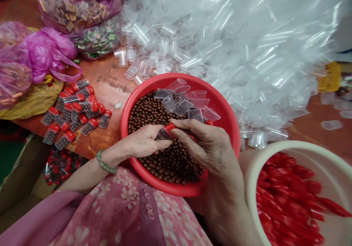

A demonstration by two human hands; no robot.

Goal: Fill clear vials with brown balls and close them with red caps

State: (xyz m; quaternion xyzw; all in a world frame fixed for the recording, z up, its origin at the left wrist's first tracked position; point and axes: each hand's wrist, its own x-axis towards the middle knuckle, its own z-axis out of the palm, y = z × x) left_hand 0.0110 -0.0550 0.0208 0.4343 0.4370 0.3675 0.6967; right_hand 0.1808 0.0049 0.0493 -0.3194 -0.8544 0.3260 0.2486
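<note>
Over a red bowl (228,121) full of small brown balls (150,110), my left hand (143,143) grips a small clear vial filled with brown balls (162,134). My right hand (206,141) pinches the red cap (170,127) at the vial's end; both hands are closed on it. Several empty clear vials (183,101) lie on the balls at the bowl's far side. A green bead bracelet (104,162) sits on my left wrist.
Filled red-capped vials (74,110) lie heaped on the wooden table to the left, more in a box below (59,165). A white bowl of red caps (291,198) stands at the right. A big heap of empty clear vials (233,37) fills the back. Pink bags (41,53) sit at the left.
</note>
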